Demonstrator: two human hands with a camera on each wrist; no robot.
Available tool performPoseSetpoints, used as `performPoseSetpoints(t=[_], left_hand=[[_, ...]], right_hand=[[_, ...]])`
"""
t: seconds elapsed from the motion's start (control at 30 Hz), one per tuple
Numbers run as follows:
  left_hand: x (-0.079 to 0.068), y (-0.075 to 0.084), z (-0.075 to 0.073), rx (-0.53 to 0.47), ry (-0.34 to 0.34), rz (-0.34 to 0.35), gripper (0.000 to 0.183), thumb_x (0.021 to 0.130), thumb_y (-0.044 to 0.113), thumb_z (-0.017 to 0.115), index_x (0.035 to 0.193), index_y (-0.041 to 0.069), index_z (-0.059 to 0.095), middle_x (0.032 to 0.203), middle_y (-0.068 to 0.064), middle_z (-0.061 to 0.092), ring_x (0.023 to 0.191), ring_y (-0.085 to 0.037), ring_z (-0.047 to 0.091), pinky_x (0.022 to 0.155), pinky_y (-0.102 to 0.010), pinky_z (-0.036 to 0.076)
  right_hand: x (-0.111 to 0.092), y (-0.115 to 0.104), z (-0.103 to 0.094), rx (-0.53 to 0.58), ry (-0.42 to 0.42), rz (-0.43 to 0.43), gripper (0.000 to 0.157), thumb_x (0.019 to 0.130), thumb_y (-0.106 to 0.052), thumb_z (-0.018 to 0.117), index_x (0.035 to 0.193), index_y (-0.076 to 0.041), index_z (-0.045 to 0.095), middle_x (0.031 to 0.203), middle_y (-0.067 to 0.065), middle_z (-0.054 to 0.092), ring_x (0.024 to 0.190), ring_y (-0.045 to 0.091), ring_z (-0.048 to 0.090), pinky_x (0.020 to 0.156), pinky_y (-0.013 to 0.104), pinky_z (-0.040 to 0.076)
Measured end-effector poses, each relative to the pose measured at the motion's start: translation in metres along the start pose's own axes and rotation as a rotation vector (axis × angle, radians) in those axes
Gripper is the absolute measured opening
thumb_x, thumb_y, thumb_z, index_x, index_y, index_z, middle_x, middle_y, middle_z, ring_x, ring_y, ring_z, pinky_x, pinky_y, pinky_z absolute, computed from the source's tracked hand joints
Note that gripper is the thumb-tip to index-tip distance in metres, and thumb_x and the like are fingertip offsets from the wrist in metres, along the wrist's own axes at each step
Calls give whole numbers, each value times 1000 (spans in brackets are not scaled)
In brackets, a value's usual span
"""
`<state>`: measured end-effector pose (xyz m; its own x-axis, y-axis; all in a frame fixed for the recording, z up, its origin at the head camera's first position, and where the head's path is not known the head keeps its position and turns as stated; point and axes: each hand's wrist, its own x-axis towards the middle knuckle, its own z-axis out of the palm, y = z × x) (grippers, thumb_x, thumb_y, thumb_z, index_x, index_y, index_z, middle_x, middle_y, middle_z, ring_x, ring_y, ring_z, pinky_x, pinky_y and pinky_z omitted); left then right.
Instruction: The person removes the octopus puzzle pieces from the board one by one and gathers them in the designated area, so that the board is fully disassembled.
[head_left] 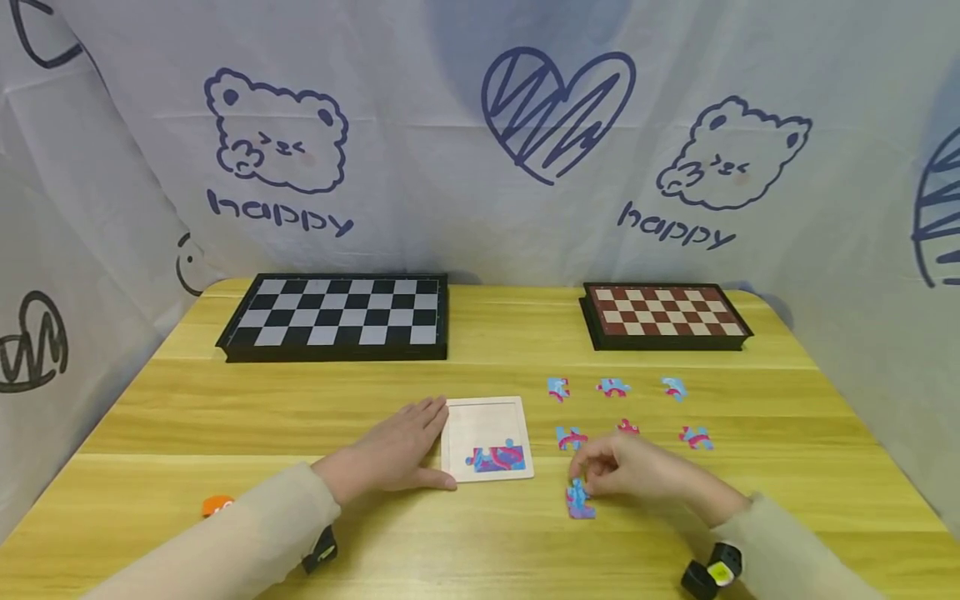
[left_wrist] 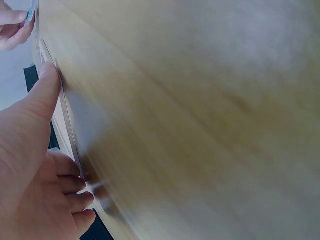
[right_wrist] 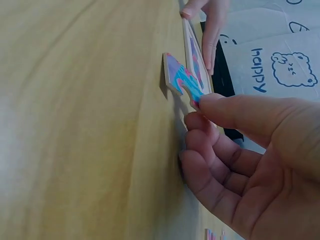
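Note:
My left hand (head_left: 401, 446) rests against the left side of a square wooden puzzle tray (head_left: 480, 421), thumb at its lower edge and fingers at its left rim. Joined purple, pink and blue jigsaw pieces (head_left: 498, 458) lie along the lower right inside the tray. To the right of it, my right hand (head_left: 626, 471) pinches a blue and purple jigsaw piece (head_left: 579, 502) between thumb and fingertip. In the right wrist view that piece (right_wrist: 181, 75) is tilted up off the table, a straight side facing away from the hand.
Several loose jigsaw pieces (head_left: 613, 387) lie in two rows beyond the right hand. Behind stand a black-and-white chessboard (head_left: 337, 312) and a smaller red-and-white chessboard (head_left: 667, 312). A small orange object (head_left: 217, 505) lies by the left forearm. A printed cloth (head_left: 420, 167) hangs behind the table.

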<state>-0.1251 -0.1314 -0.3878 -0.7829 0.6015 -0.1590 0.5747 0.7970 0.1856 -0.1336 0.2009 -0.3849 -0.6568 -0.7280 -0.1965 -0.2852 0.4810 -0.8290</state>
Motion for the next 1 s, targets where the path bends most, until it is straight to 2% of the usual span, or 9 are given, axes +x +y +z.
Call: performPoseSetpoints(t=[0.27,0.67,0.8,1.0], left_hand=[[0,1,-1,4,-2,0,94,82,60,54,139,-9,28,146,-23,23,134,-36,21,108,-42,19],[1,1,-2,2,-4,-7,93,82,60,55,139,-9,29,146,-22,23,134,-36,21,108,-42,19],[0,1,-2,-3,-7,-8,93,82,59,55,140,-9,29,146,-22,23,134,-36,21,108,-42,19],[0,1,-2,1,-8,-8,93,82,59,55,140,-9,29,146,-22,23,134,-35,21,108,-42,19]], right_hand=[[-3,3,2,-27,0,-59,9,84,-4,65,90,-10,67,66,-7,50,57,3,40,52,17,35],[-4,-2,2,-28,4,-3,7,84,-5,65,90,-8,67,68,-4,55,58,4,43,53,18,38],[1,-9,1,-53,37,-2,8,83,-7,66,91,-7,66,70,-4,55,60,7,46,54,20,40],[20,-23,3,-94,88,-16,14,83,-5,67,96,-4,64,74,-4,57,66,9,51,62,24,46]])
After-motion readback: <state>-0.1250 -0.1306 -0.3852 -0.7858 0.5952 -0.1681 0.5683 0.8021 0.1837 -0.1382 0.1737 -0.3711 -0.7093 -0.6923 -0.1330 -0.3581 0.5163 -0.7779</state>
